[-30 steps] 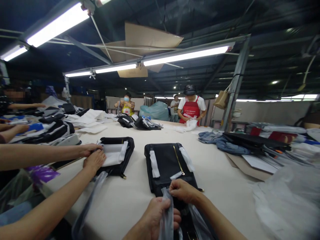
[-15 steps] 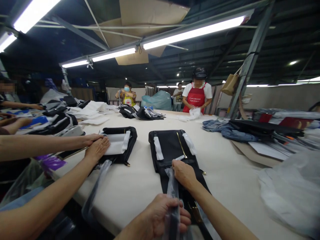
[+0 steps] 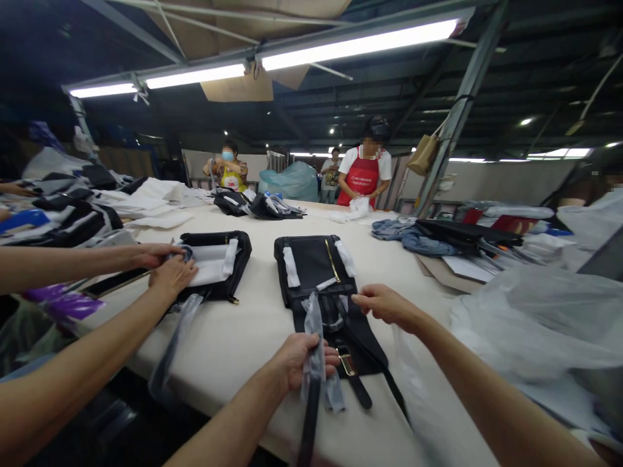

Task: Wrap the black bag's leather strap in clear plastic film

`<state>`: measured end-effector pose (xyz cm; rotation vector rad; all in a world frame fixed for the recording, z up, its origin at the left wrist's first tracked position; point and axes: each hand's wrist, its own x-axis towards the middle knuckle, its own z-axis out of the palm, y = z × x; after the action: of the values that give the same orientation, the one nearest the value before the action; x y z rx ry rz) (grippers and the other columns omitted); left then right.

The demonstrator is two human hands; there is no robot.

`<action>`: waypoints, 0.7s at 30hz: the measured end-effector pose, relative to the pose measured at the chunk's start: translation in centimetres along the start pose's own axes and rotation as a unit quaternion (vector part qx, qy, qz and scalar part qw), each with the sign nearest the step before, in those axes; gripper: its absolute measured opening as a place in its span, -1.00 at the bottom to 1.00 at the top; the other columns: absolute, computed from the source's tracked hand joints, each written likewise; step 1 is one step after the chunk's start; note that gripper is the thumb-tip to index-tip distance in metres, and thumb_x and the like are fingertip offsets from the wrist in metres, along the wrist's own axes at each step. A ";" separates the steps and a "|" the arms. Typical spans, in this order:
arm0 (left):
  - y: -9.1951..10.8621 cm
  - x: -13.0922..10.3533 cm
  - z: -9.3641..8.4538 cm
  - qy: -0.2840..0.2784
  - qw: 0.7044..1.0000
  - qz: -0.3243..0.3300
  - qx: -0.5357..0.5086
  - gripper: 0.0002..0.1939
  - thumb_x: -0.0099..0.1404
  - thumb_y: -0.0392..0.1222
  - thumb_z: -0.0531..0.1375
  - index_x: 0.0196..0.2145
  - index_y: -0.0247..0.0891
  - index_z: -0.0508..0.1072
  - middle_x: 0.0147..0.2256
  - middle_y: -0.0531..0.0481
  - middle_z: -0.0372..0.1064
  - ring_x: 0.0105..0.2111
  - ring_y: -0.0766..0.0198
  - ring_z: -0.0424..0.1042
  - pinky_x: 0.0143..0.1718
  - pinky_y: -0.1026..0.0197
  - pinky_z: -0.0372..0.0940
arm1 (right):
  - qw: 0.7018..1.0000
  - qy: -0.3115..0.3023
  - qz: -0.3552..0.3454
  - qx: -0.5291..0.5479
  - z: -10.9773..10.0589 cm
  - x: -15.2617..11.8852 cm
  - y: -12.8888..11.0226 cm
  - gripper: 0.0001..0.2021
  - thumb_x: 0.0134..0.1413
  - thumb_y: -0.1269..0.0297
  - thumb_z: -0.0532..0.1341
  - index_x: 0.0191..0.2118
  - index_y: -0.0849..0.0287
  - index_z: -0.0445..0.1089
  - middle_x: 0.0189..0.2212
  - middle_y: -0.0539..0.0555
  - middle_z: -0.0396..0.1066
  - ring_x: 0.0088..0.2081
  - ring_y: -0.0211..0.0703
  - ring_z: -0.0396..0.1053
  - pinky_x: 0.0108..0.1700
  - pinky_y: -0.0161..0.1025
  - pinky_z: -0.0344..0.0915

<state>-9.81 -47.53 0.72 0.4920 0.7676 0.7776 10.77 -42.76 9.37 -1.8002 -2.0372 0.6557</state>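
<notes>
A black bag (image 3: 311, 263) lies on the table with its flap folded open toward me. White wrapping covers parts of its sides, and a gold zipper shows. My left hand (image 3: 304, 360) is closed around a black strap in a clear plastic sleeve (image 3: 314, 318), the bare strap end hanging below. On the flap are a gold buckle (image 3: 346, 363) and a carry handle. My right hand (image 3: 387, 305) is just right of the bag, fingers curled together; whatever they may pinch is hidden. Translucent plastic (image 3: 409, 376) hangs beneath that hand.
At left, a co-worker's hands (image 3: 170, 269) press white padding on another black bag (image 3: 238, 259). Piled bags and white sheets (image 3: 160, 194) lie far left. Denim cloth (image 3: 413, 237), cardboard and clear plastic bags (image 3: 525, 318) are at right. A person in a red apron (image 3: 363, 175) stands across the table.
My right hand has left the strap's upper end and moved right, off the bag. My left hand still grips the sleeved strap, now higher in view. The view has shifted right.
</notes>
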 end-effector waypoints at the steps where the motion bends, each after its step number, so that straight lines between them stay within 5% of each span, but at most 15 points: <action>1: 0.0 -0.1 0.0 0.018 1.000 0.005 0.014 -0.84 0.33 -0.31 0.04 -0.44 -0.33 0.25 -0.56 0.00 0.26 -0.61 0.36 0.32 -0.60 0.35 0.22 | 0.998 -0.045 0.016 0.034 -1.4 -1.9 0.8 -0.74 0.23 0.16 0.08 -0.39 0.21 0.34 -0.45 0.06 0.42 -0.54 -0.29 0.20 -0.58 -0.32 -0.02; 3: -0.1 -0.5 0.1 0.062 0.997 0.028 0.046 -0.89 0.32 -0.32 0.05 -0.39 -0.36 0.27 -0.50 -0.09 0.36 -0.54 0.29 0.41 -0.53 0.29 0.32 | 0.988 -0.110 0.051 0.098 -3.5 -5.8 2.5 -0.73 0.16 0.11 0.12 -0.37 0.23 0.36 -0.46 0.08 0.40 -0.60 -0.32 0.10 -0.62 -0.32 -0.15; 6: -0.3 -1.5 0.2 0.120 0.984 0.089 0.094 -0.98 0.28 -0.35 0.10 -0.34 -0.34 0.27 -0.46 -0.08 0.39 -0.52 0.26 0.45 -0.49 0.26 0.35 | 0.982 -0.117 0.113 0.101 -3.8 -11.4 5.1 -0.70 0.09 0.04 0.15 -0.40 0.21 0.35 -0.48 0.09 0.36 -0.61 -0.31 0.04 -0.62 -0.29 -0.21; 11: -0.1 -4.0 0.1 0.192 0.951 0.189 0.150 -0.77 0.18 -0.37 0.20 -0.21 -0.27 0.25 -0.46 0.06 0.33 -0.53 0.31 0.39 -0.42 0.24 0.32 | 0.991 -0.059 0.089 -0.085 2.4 -18.4 7.3 -0.71 0.05 0.05 0.20 -0.52 0.14 0.27 -0.47 0.12 0.40 -0.42 -0.10 0.27 -0.39 -0.20 0.07; 15: -0.7 -7.1 0.3 0.253 0.899 0.308 0.182 -0.71 0.12 -0.42 0.23 -0.19 -0.25 0.32 -0.25 0.00 0.35 -0.31 0.33 0.38 -0.20 0.27 0.27 | 0.977 -0.030 0.102 -0.187 6.9 -21.5 6.1 -0.91 0.03 0.25 0.21 -0.35 0.09 0.28 -0.25 0.17 0.48 -0.19 0.15 0.38 -0.22 -0.10 0.13; 18: -3.6 -9.9 0.9 0.162 0.905 0.331 0.213 -0.88 0.15 -0.31 0.26 -0.32 -0.23 0.41 -0.33 0.03 0.38 -0.35 0.31 0.34 -0.30 0.29 0.25 | 0.970 -0.040 0.110 -0.215 7.8 -22.5 3.7 -0.96 0.14 0.36 0.09 -0.29 0.07 0.23 -0.19 0.21 0.47 -0.13 0.21 0.40 -0.19 -0.07 0.14; 21: -8.8 -12.4 2.1 0.007 0.964 0.203 0.169 -0.84 0.24 -0.09 0.24 -0.29 -0.22 0.44 -0.33 0.00 0.41 -0.36 0.28 0.37 -0.34 0.22 0.32 | 0.983 -0.032 0.094 -0.152 8.1 -22.7 1.1 -0.93 0.17 0.37 0.06 -0.34 0.06 0.16 -0.27 0.18 0.48 -0.19 0.14 0.42 -0.24 -0.11 0.15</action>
<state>-10.21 -62.90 1.65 0.9734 0.8275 1.0358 10.42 -66.04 3.10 -2.1905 -2.1206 0.4757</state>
